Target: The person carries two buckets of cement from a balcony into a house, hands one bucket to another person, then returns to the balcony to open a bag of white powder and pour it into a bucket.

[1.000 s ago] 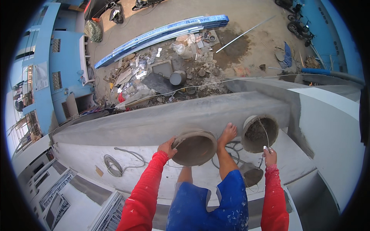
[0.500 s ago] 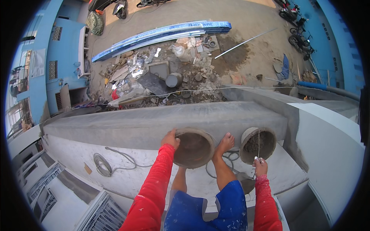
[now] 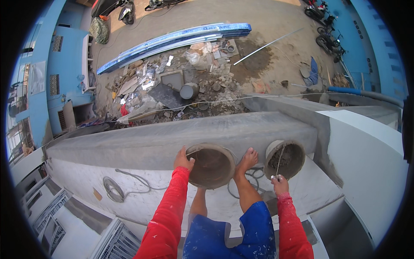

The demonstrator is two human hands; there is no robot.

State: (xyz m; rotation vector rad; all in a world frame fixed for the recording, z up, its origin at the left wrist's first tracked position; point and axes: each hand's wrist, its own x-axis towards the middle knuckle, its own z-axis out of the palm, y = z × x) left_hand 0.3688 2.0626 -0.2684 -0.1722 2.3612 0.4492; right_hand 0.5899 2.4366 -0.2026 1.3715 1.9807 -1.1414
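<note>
fingers of left hand curled on empty bucket rim; right hand fisted around trowel handle, arms outstretched.

Bright, even daylight, soft shadows, no glare; sharp centre, while fisheye bends edges into a black rim.

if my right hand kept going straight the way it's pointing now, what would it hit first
Most likely the bucket of grey mortar just ahead of your right hand. The hand points up the thin tool it grips, whose far end reaches into that bucket. Depth is hard to judge here.
</note>
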